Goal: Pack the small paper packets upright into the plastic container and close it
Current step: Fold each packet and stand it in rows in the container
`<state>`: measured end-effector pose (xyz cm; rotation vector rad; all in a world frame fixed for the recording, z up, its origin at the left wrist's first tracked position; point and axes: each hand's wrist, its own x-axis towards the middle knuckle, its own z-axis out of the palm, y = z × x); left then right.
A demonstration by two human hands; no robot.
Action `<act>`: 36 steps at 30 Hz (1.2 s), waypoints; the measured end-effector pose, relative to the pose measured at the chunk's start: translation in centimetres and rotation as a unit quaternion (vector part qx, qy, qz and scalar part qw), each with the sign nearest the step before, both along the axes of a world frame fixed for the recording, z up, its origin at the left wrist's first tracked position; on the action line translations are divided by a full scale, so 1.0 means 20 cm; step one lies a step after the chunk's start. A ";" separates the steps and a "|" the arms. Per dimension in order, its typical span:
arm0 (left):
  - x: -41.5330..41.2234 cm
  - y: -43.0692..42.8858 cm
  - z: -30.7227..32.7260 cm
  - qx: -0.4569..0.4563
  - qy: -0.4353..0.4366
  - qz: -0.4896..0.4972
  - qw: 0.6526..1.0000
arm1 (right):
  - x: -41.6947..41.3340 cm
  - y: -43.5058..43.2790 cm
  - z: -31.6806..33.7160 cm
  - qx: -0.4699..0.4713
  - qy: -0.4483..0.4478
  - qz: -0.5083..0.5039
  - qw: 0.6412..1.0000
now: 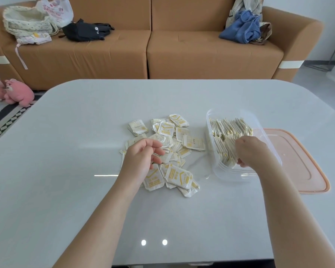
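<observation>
My left hand (141,157) hangs loosely curled and holds nothing I can see, with the loose packets (174,144) just under its fingertips. My right hand (249,151) curls round the near end of the row (228,128) in the container (240,174). I'd keep that row braced upright, pinch a few packets by their edges, and slot them in beside the right fingers.

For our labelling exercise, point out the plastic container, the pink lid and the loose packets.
plastic container (234,174), head view, on its clear near wall.
pink lid (296,161), head view, on its flat middle panel.
loose packets (179,176), head view, on a near packet's printed face.
</observation>
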<state>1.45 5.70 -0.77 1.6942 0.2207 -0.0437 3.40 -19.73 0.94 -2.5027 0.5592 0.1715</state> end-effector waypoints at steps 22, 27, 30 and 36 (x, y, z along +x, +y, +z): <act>0.05 0.05 -0.09 0.165 -0.043 0.045 0.984 | -0.04 0.09 0.09 -0.031 -0.142 0.038 0.989; 0.16 0.14 -0.12 0.220 0.012 0.072 0.973 | 0.01 0.35 0.09 0.018 -0.189 0.140 0.972; 0.24 0.16 -0.11 0.311 0.089 0.026 0.946 | 0.11 0.47 0.03 0.017 -0.067 0.202 0.977; 0.51 0.15 -0.09 0.390 0.123 -0.005 0.913 | 0.40 0.56 -0.12 -0.031 0.011 0.169 0.985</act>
